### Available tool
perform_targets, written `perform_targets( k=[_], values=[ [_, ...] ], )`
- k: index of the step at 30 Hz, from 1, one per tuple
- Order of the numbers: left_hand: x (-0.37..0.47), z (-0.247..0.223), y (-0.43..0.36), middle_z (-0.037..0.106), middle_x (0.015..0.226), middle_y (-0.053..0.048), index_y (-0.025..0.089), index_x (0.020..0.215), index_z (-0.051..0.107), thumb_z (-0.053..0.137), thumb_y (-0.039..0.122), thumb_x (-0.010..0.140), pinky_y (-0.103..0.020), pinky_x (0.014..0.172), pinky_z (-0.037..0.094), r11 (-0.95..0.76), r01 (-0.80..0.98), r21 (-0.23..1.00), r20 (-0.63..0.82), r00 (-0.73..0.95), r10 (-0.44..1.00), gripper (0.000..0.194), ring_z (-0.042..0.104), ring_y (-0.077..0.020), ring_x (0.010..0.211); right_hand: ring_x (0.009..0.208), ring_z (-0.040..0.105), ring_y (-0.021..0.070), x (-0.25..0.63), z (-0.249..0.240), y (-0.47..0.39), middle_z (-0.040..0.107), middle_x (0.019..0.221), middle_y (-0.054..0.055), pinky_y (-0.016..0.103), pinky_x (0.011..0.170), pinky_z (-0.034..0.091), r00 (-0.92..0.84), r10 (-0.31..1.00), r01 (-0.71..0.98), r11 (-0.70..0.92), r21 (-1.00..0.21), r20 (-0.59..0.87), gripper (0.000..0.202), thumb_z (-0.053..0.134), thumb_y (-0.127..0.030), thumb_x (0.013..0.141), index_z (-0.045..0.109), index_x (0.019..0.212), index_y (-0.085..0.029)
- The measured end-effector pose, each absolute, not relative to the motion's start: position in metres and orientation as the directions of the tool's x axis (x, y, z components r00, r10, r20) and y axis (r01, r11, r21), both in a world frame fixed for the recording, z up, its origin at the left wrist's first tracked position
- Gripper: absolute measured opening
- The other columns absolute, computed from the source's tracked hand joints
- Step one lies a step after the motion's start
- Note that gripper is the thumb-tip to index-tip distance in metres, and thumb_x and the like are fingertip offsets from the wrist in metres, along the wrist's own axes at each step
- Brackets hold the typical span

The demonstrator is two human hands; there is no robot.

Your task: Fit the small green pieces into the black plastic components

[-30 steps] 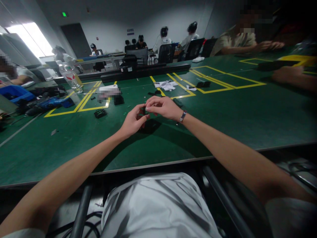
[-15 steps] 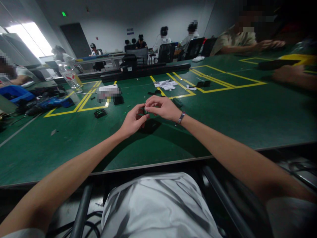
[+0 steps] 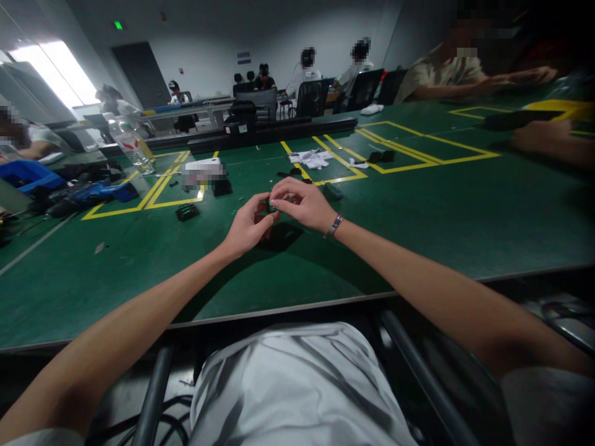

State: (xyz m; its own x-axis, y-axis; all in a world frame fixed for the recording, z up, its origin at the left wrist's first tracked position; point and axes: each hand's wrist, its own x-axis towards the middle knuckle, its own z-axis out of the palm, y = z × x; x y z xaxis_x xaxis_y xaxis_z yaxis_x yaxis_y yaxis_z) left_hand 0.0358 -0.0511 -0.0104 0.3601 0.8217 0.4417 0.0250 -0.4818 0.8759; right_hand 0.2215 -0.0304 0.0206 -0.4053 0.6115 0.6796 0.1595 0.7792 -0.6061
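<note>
On the green tabletop (image 3: 441,217), a clear bottle (image 3: 132,148) and a black part (image 3: 187,212) are being supported at left; by the left hand (image 3: 248,226), a small dark piece (image 3: 273,209), partly hidden, is being grasped mid-scene while being pinched by the right hand (image 3: 309,204).

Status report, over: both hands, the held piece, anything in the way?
Left hand and right hand together at a small dark piece. Piece mostly hidden, details unclear. No blockage seen; black-and-green part lies off to the left.
</note>
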Motion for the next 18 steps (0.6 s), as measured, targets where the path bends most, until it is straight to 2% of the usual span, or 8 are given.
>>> perform_targets(
  k=[5, 18],
  values=[
    [0.0354, -0.0106, -0.0498, 0.061, 0.087, -0.002, 0.023, 0.128, 0.049, 0.066, 0.038, 0.088, -0.016, 0.038, 0.041, -0.489, 0.022, 0.872, 0.450, 0.354, 0.820, 0.046, 0.055, -0.0053, 0.046, 0.085, 0.060, 0.0172, 0.2186, 0.0173, -0.0297, 0.064, 0.101, 0.006, 0.031, 0.071, 0.052, -0.356, 0.590, 0.163, 0.802, -0.574, 0.724, 0.013, 0.065, -0.032, 0.087, 0.069, 0.088, -0.019],
    [0.0349, -0.0130, -0.0449, 0.065, 0.087, -0.003, 0.025, 0.129, 0.050, 0.065, 0.039, 0.089, -0.015, 0.036, 0.041, -0.518, -0.009, 0.855, 0.491, 0.331, 0.806, 0.046, 0.056, -0.0060, 0.046, 0.093, 0.060, 0.0196, 0.2115, 0.0132, -0.0345, 0.061, 0.105, 0.007, 0.031, 0.070, 0.054, -0.293, 0.609, 0.160, 0.791, -0.590, 0.737, 0.013, 0.062, -0.031, 0.090, 0.068, 0.092, -0.020]
  ],
)
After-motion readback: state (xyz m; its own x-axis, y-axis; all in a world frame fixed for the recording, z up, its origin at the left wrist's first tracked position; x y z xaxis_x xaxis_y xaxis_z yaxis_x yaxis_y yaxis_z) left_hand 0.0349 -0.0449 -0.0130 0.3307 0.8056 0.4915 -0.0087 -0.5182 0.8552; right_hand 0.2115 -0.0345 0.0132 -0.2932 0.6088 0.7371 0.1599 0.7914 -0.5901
